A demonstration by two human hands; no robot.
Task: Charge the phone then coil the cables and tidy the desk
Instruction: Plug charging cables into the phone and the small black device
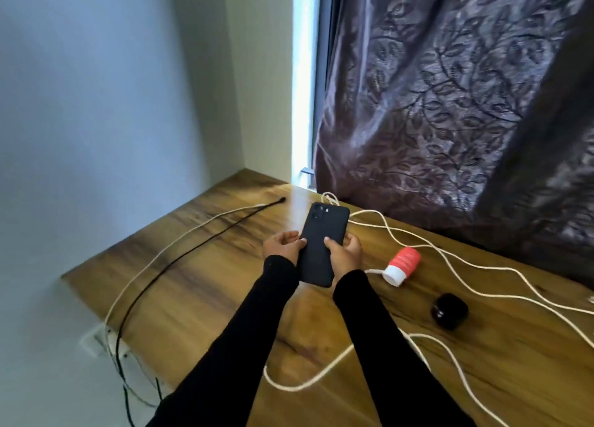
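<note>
A black phone (323,234), back side up with its camera end pointing away, is held above the wooden desk (205,266). My left hand (283,245) grips its left edge and my right hand (345,251) grips its right edge, thumbs on the back. A white cable (154,256) and a black cable (180,256) run side by side from the desk's left edge to loose ends near the far corner. More white cable (450,256) lies in loose loops across the right half of the desk.
A red bottle with a white cap (401,264) lies on its side right of my hands. A small black case (449,310) sits nearer the front. A wall socket (96,340) is below the desk's left edge. A dark patterned curtain (450,105) hangs behind.
</note>
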